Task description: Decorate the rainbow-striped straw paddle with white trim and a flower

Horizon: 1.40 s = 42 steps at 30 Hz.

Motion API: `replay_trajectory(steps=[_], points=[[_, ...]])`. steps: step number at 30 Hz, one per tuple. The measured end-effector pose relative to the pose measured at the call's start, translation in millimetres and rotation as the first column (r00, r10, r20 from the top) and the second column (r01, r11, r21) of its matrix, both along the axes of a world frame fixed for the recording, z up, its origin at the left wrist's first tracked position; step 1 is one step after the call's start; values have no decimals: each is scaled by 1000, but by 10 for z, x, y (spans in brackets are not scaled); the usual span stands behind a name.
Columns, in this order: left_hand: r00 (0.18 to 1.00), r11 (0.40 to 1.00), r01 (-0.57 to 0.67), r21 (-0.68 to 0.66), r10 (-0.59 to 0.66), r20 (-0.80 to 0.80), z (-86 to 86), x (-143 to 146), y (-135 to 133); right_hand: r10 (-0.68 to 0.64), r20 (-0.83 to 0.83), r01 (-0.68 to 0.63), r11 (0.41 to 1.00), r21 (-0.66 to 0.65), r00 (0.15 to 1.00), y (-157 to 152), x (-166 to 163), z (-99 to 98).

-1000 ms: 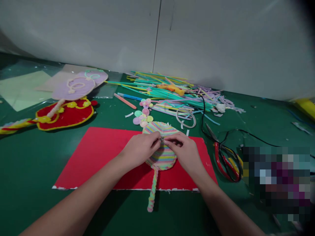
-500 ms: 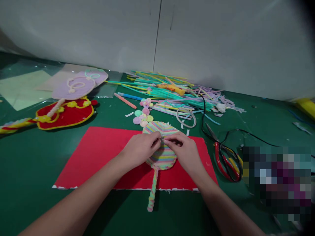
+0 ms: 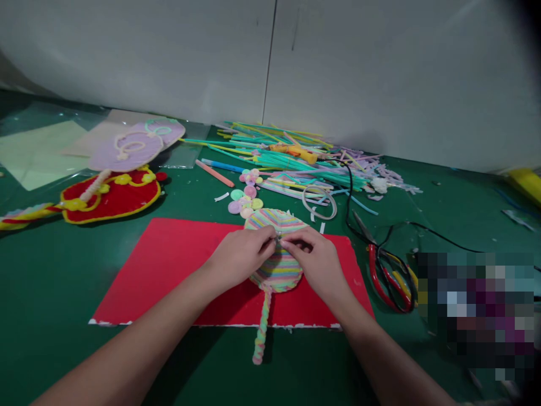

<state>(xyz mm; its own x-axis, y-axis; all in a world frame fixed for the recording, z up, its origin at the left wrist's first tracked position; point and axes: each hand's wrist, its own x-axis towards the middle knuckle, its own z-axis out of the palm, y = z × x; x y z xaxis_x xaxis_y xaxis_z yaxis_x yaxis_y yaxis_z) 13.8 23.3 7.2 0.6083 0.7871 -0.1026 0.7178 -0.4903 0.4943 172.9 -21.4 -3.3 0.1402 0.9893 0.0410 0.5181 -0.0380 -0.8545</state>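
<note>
A round fan point(image 3: 276, 269) wound in pastel rainbow stripes lies on a red sheet point(image 3: 169, 265), its twisted handle pointing toward me over the sheet's near edge. My left hand point(image 3: 239, 256) and my right hand point(image 3: 316, 259) rest on the fan's face. Their fingertips meet in a pinch over its middle, closed on a tiny silvery piece that I cannot make out.
Small pastel discs point(image 3: 245, 202) lie just beyond the fan. Behind them is a heap of coloured pipe cleaners point(image 3: 291, 160) and a wire ring point(image 3: 320, 202). Red-handled pliers point(image 3: 382, 270) and a black cord lie to the right. A red fan point(image 3: 112, 197) and lilac fan point(image 3: 127, 151) sit left.
</note>
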Motion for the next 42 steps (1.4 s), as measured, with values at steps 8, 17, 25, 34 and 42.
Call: replay_trajectory(steps=[8,17,25,34,42], points=[[999,1000,9,4,-9,32,-7,-16,2,5,22,-6,999,37,1000,-5,-13,0],[1000,1000,4,11,-4,7,-12,-15,4,-27,-50,26,999,-22,998,38,42,93],[1000,1000,13,-5,-12,20,-39,-35,-4,-182,-391,87,965,-247,902,78,-21,137],[1000,999,-8,-51,9,18,-25,-17,9,-143,-423,24,961,-275,895,31,1,68],[1000,999,-10,-40,10,-5,-35,-8,11,-160,-401,45,958,-283,902,45,-8,46]])
